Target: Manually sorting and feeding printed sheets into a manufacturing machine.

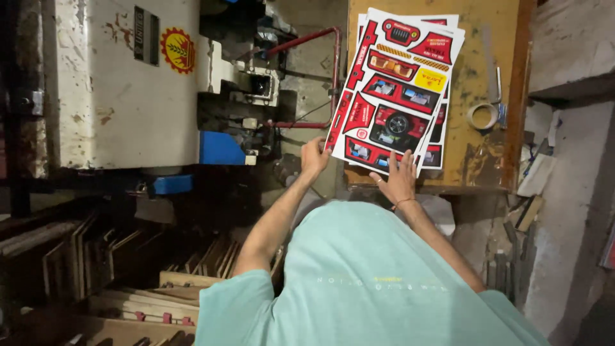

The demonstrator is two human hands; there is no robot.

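Note:
A stack of printed sheets (397,83), white with red panels and pictures of a vehicle, lies fanned on a worn yellow-brown table (487,38). My left hand (314,157) pinches the stack's near left corner, which hangs over the table edge. My right hand (398,181) rests flat on the near edge of the top sheet with its fingers spread. A thin band circles my right wrist. Both arms reach out from a teal shirt (365,282) that fills the bottom of the view.
A cream-coloured machine (122,83) with rust spots, blue parts (221,148) and a red pipe frame (307,38) stands left of the table. A tape roll (482,116) and a metal tool (498,83) lie on the table's right side. Wooden boards (128,269) are stacked at lower left.

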